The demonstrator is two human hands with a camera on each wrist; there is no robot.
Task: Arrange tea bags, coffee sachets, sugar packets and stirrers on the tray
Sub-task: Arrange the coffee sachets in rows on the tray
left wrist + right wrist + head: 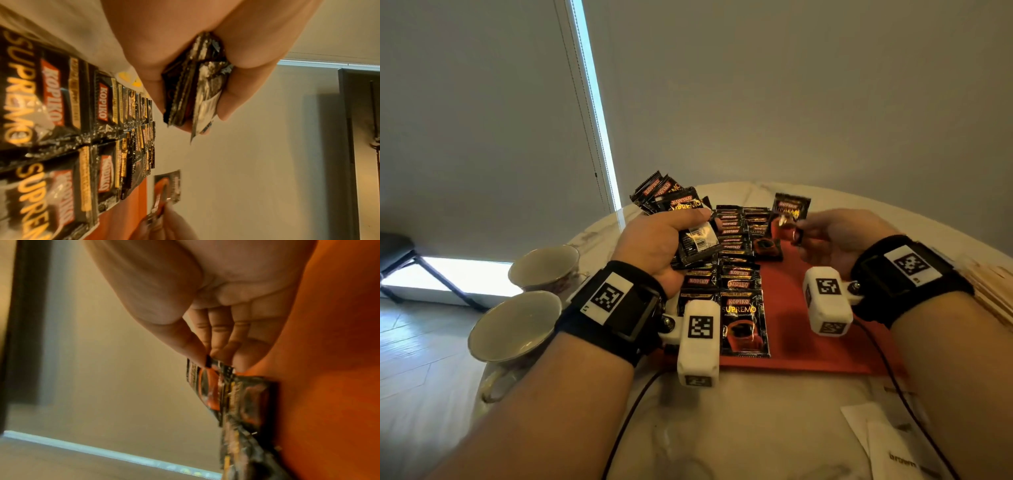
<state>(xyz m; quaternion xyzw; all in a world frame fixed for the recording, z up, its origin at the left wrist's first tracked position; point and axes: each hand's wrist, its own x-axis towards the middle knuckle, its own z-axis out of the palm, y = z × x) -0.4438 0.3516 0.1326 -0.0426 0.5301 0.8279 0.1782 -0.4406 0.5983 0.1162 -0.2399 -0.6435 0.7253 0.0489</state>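
Note:
An orange-red tray (pixel 815 329) lies on the white table, with black Kopiko coffee sachets (pixel 738 274) overlapping in two rows along its left side. My left hand (pixel 690 228) hovers over the far end of those rows and grips a fanned bundle of sachets (pixel 671 202); the left wrist view shows the bundle's edges (pixel 191 91) between thumb and fingers. My right hand (pixel 799 230) pinches a single sachet (pixel 789 210) by its lower edge, upright above the tray's far middle. In the right wrist view this sachet (pixel 205 382) hangs just above the sachets lying on the tray (pixel 333 369).
Two empty teacups (pixel 544 267) (pixel 513 329) stand at the table's left edge. Wooden stirrers (pixel 993 291) lie at the right edge, and white paper packets (pixel 887 442) lie front right. Black cables (pixel 626 421) run from both wrists across the table.

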